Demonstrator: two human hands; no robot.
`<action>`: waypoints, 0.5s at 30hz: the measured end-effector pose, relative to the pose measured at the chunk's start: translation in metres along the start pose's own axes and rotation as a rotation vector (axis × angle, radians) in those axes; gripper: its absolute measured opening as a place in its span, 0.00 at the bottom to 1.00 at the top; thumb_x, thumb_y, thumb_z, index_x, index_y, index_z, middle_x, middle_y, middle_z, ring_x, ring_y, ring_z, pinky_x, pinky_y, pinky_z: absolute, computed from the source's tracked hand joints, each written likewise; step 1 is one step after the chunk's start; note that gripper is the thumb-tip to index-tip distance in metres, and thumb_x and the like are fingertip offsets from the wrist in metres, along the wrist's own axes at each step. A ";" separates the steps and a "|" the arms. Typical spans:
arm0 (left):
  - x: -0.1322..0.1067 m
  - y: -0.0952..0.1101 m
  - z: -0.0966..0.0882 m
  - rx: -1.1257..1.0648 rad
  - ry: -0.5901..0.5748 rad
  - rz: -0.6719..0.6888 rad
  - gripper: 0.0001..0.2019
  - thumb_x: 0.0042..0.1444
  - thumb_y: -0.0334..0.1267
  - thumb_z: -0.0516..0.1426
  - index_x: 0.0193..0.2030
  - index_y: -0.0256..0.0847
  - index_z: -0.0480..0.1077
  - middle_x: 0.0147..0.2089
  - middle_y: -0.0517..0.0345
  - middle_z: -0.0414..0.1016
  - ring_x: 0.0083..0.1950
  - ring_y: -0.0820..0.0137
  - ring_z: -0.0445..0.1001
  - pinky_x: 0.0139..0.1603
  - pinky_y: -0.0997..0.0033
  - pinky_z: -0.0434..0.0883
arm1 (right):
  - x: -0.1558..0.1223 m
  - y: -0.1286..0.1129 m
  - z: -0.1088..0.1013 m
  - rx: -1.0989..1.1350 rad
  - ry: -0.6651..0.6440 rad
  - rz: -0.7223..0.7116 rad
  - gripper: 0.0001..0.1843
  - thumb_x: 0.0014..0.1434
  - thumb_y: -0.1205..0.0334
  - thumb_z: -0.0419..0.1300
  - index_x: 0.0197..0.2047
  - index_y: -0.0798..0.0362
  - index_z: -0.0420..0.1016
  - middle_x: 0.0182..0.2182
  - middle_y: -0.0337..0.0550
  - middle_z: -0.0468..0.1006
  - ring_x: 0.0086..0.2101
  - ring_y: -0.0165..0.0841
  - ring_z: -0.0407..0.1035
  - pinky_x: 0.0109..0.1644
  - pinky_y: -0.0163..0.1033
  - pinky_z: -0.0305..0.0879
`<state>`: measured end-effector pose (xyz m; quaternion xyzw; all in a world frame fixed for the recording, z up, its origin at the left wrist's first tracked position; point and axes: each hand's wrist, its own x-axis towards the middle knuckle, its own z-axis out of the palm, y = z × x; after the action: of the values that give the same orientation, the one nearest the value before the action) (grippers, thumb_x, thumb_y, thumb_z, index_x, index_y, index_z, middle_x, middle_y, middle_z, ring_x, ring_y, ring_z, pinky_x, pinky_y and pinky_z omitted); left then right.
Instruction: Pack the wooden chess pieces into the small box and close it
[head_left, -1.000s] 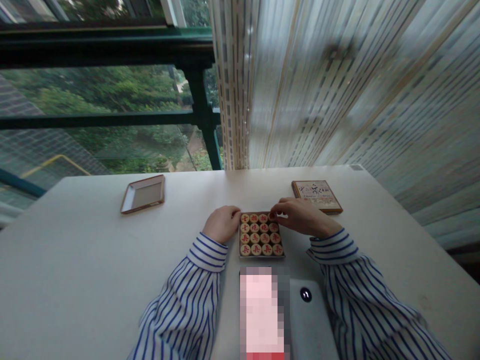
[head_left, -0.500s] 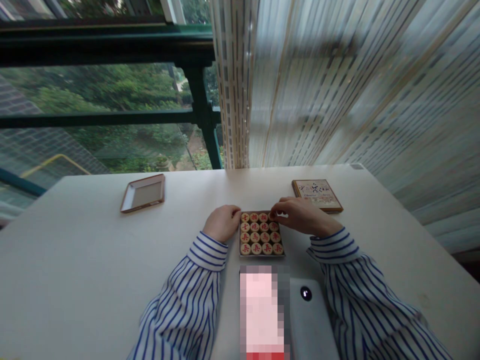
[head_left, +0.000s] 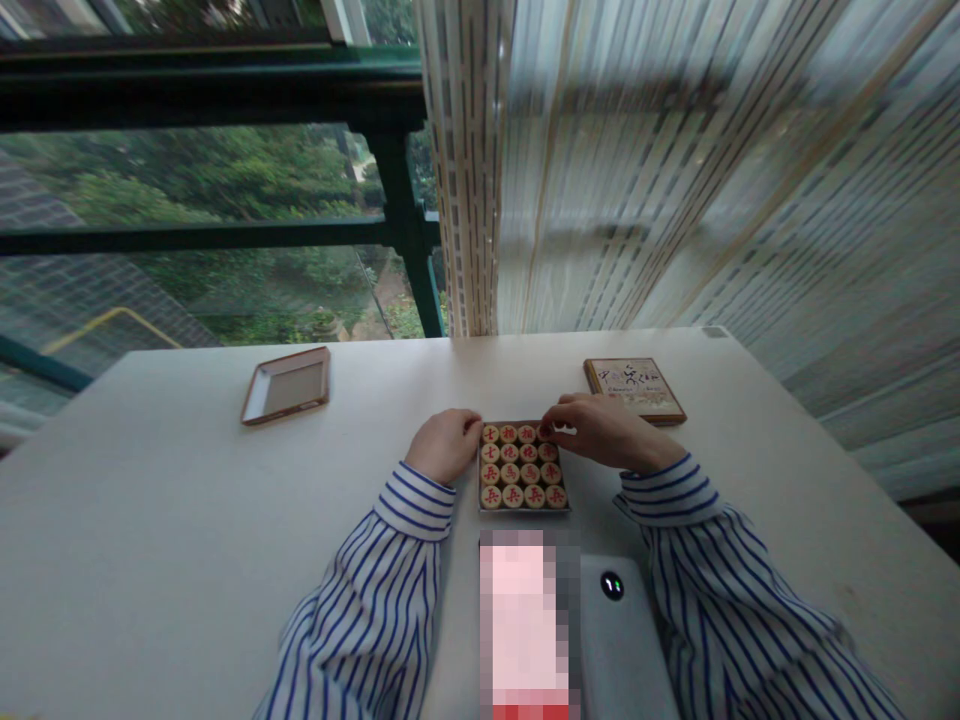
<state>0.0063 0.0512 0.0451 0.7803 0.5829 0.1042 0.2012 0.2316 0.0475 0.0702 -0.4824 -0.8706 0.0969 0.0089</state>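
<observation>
A shallow square box [head_left: 524,511] sits in front of me on the white table, filled with rows of round wooden Chinese chess pieces [head_left: 531,474] marked in red characters. My left hand [head_left: 444,445] is at its left side, thumb and fingers closed on the rim near the far corner. On the opposite side, my right hand [head_left: 600,432] reaches over the far right corner. Its fingertips are pinched at the corner chess piece [head_left: 544,433], which they partly hide.
An open box lid [head_left: 289,387] lies at the far left of the white table [head_left: 187,540]. Behind my right hand is a closed printed box [head_left: 637,385]. Close to me are a pale device with a lit round display [head_left: 626,640] and a blurred-out pink object [head_left: 521,620].
</observation>
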 end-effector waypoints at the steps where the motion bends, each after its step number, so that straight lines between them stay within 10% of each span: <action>1: 0.000 0.000 0.000 0.000 0.000 0.003 0.16 0.57 0.40 0.46 0.40 0.41 0.74 0.42 0.53 0.76 0.44 0.66 0.72 0.43 0.71 0.65 | 0.000 0.000 0.000 0.004 0.001 0.000 0.11 0.56 0.60 0.54 0.40 0.48 0.75 0.35 0.43 0.75 0.34 0.32 0.69 0.34 0.34 0.58; 15: 0.000 0.000 -0.001 0.005 0.002 0.015 0.16 0.57 0.40 0.46 0.39 0.41 0.74 0.41 0.53 0.77 0.43 0.66 0.72 0.42 0.71 0.65 | 0.000 0.001 0.000 -0.003 -0.008 0.000 0.11 0.55 0.60 0.54 0.39 0.46 0.75 0.35 0.42 0.75 0.34 0.33 0.69 0.32 0.35 0.57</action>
<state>0.0060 0.0515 0.0460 0.7851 0.5776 0.1050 0.1976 0.2320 0.0480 0.0696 -0.4820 -0.8707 0.0975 0.0050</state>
